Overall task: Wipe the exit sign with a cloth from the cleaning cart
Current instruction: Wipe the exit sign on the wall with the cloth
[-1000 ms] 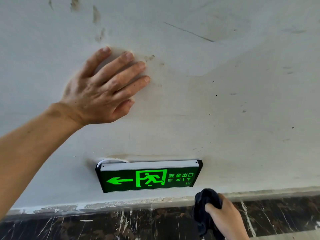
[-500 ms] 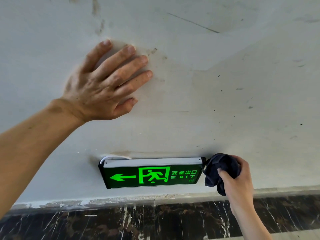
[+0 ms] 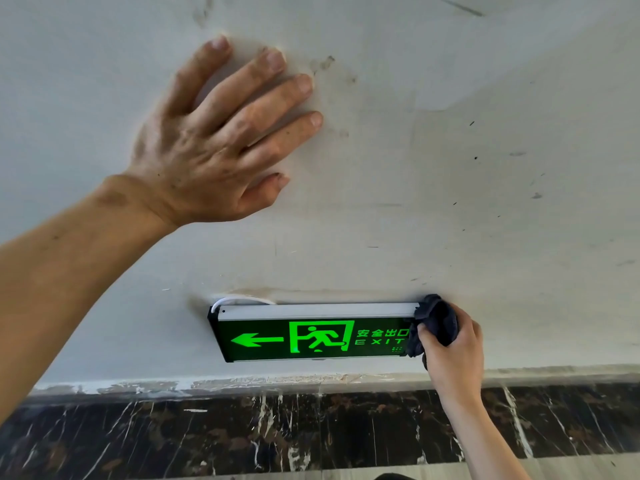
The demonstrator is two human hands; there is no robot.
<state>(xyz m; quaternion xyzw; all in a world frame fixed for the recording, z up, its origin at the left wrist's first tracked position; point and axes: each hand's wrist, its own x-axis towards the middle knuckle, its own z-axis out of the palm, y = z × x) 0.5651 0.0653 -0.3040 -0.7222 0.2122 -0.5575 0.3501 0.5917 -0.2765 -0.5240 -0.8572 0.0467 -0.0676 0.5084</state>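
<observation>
A green-lit exit sign [image 3: 304, 336] with a left arrow and running figure is fixed low on the white wall, its silver top edge facing up. My right hand [image 3: 453, 348] grips a bunched dark cloth [image 3: 438, 322] and presses it against the sign's right end, covering that corner. My left hand [image 3: 214, 140] lies flat on the wall above and to the left of the sign, fingers spread, holding nothing.
The white wall [image 3: 485, 168] carries smudges and dark specks. A white cable [image 3: 239, 301] loops out behind the sign's top left corner. Below the sign runs a dark marble skirting [image 3: 242, 434] with white veins.
My right hand has risen with the cloth from below the sign to its right end, where the cloth now touches it. My left hand stays flat on the wall.
</observation>
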